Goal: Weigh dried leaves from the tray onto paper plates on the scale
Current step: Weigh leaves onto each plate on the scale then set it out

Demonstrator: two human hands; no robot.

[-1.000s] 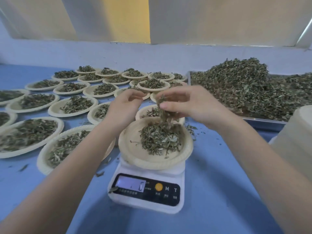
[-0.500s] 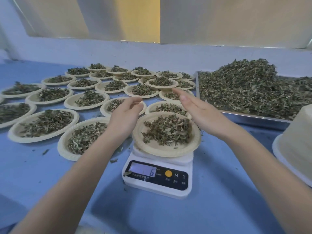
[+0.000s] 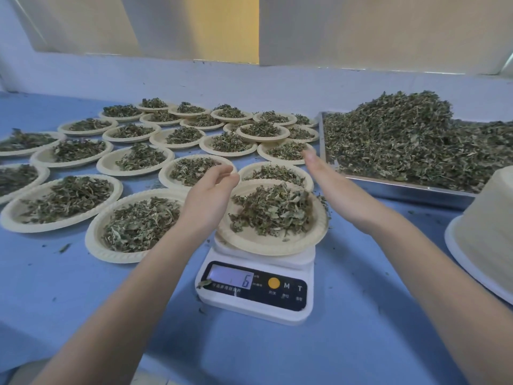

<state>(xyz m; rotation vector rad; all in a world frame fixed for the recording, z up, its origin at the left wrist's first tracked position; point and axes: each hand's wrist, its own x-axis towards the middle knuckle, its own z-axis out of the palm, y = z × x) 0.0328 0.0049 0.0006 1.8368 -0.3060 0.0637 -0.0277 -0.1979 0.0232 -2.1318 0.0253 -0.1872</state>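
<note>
I see a blue table running back to a pale wall, with cream and yellow panels above it.

A white scale stands near the middle of the table, its display reading 6. On it sits 1 paper plate holding a loose heap of dried leaves.

My left hand is just beside the plate's left rim, fingers loosely curled, grasping nothing. I cannot tell whether it touches the rim. My right hand is at the plate's right rim, fingers straight and pointing away from me, empty. Its fingertips reach toward the filled plates behind. The plate lies between the 2 hands.

To the left and behind the scale, many filled plates cover the table in rough rows, each carrying a small heap of leaves. The nearest one lies just left of the scale, partly under my left forearm.

At the right, a metal tray holds a high mound of leaves; I see its near corner just beyond my right hand.

A cream stack, apparently of plates, stands at the right edge, cut off by the frame. Leaf crumbs lie scattered on the table, and 1 crumb sits on the scale's front corner.
</note>
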